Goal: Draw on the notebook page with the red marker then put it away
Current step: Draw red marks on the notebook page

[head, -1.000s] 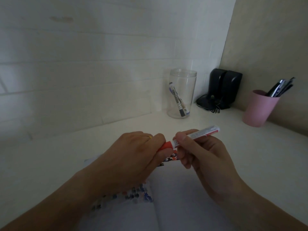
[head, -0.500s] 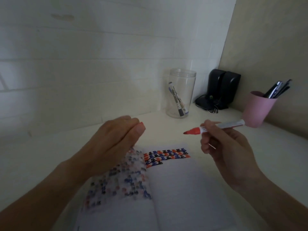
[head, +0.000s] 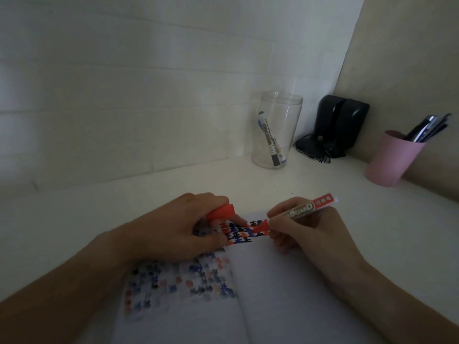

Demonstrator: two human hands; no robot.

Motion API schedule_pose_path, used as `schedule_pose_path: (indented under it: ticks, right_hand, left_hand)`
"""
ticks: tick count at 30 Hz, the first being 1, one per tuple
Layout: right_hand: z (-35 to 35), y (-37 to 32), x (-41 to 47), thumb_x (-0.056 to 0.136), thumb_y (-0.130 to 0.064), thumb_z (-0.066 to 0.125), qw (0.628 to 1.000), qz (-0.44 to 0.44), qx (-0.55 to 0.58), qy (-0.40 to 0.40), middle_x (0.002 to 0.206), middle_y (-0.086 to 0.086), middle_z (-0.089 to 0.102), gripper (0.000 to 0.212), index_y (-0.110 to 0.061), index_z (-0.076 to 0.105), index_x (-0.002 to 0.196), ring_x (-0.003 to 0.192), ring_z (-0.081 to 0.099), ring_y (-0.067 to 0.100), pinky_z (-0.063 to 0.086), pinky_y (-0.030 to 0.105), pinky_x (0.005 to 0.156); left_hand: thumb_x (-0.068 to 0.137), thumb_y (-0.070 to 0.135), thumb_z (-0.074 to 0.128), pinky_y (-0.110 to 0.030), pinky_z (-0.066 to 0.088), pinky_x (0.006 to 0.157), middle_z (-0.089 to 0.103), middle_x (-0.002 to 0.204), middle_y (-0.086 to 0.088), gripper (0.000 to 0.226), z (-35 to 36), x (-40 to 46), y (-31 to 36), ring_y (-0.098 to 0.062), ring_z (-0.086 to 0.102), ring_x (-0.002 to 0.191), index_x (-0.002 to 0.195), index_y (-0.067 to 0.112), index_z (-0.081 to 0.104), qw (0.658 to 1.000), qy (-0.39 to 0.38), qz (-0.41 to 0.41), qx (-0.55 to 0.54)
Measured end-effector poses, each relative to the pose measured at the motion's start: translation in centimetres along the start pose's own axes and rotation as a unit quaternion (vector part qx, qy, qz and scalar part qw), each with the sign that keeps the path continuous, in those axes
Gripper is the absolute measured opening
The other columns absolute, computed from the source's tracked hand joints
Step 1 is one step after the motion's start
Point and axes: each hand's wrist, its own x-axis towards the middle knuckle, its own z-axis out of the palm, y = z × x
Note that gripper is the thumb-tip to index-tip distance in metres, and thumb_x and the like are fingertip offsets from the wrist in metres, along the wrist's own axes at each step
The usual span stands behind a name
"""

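Red plastic shows in both of my hands; the right hand (head: 303, 229) pinches the red marker (head: 301, 211) near its uncapped tip, fingers closed narrow round the barrel, which slants up and to the right away from the page; the tip sits at or just above the top of the right-hand page, and I cannot tell whether it touches the paper. My left hand (head: 178, 232) rests on the left-hand page with the red cap (head: 221, 212) gripped between thumb and fingers, its open end pointing toward the marker tip, the two apart. The notebook (head: 273, 289) lies open on the white desk (head: 74, 219) directly below me; rows of small red, blue and black marks run across the top of the right page between my hands, and fainter, blurred marks of the same colours cover the left page under my left wrist. Behind, against the wall, a clear jar (head: 277, 130) stands upright with one marker leaning inside it; to its right sit a black speaker (head: 340, 125), and a pink cup (head: 392, 160) holding several pens.
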Motion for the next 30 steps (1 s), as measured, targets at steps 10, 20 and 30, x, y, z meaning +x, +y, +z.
schedule_pose_path:
  ticks: [10, 20, 30]
  right_hand:
    - [0.01, 0.57, -0.13, 0.083, 0.006, 0.069, 0.999, -0.014, -0.038, 0.006, 0.060, 0.014, 0.072, 0.012, -0.002, 0.075, 0.075, 0.052, 0.067, 0.022, 0.055, 0.028, 0.052]
    - [-0.08, 0.72, -0.06, 0.080, -0.001, 0.073, 0.996, -0.025, -0.087, 0.000, 0.062, 0.014, 0.075, 0.010, -0.007, 0.077, 0.073, 0.055, 0.070, 0.024, 0.060, 0.032, 0.057]
    - [-0.16, 0.62, -0.18, 0.080, -0.002, 0.072, 0.997, -0.019, -0.081, -0.001, 0.061, 0.013, 0.074, 0.011, -0.008, 0.076, 0.073, 0.054, 0.069, 0.025, 0.059, 0.034, 0.057]
  left_hand:
    - [0.093, 0.026, 0.075, -0.006, 0.044, 0.065, 0.067, 0.088, 0.038, 0.022, -0.10, 0.25, -0.21, 0.001, 0.069, 0.076, 0.115, 0.026, 0.073, 0.998, 0.030, 0.049, 0.009]
    - [0.092, 0.039, 0.068, -0.043, 0.059, 0.076, 0.075, 0.118, 0.027, 0.033, -0.10, 0.14, -0.92, -0.010, 0.077, 0.091, 0.106, 0.009, 0.071, 0.998, 0.028, 0.063, 0.005]
    - [0.092, 0.040, 0.068, -0.042, 0.058, 0.076, 0.074, 0.119, 0.029, 0.035, -0.08, 0.22, -1.10, -0.013, 0.077, 0.091, 0.105, 0.007, 0.071, 0.997, 0.035, 0.071, 0.015]
